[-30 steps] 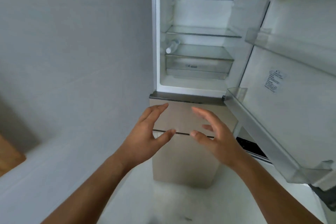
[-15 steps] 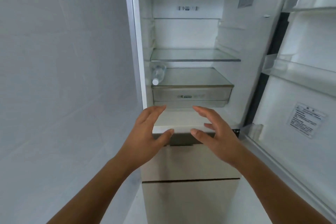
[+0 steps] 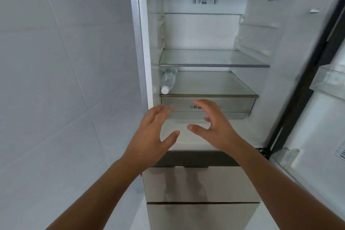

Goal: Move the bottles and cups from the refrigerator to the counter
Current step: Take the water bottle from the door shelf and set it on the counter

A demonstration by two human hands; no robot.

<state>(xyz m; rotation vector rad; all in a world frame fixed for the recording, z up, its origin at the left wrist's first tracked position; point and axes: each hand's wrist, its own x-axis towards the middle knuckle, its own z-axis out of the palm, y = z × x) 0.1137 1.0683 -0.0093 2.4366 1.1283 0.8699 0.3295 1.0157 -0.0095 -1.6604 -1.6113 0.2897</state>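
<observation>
Head view
Bottles: you have one clear plastic bottle (image 3: 168,80) in sight, lying on its side at the left edge of the lower glass shelf (image 3: 211,85), white cap toward you, close to the refrigerator (image 3: 203,30) inner left wall.
Cups: you can see none in this view.
Shelves: two glass ones; the upper shelf (image 3: 212,58) is bare.
Drawer: one crisper drawer (image 3: 231,105) directly under the bottle's shelf.
Your left hand (image 3: 149,136): fingers spread wide, holding nothing, raised in front of the drawer, below the bottle and apart from it.
Your right hand (image 3: 216,129): fingers curled loosely apart, also holding nothing, just beside the left.
Surroundings: tiled wall (image 3: 65,80) on your left, open door (image 3: 326,99) with bins on your right, two closed lower drawer fronts (image 3: 201,185).
In the way: nothing lies between your hands and the bottle.
</observation>
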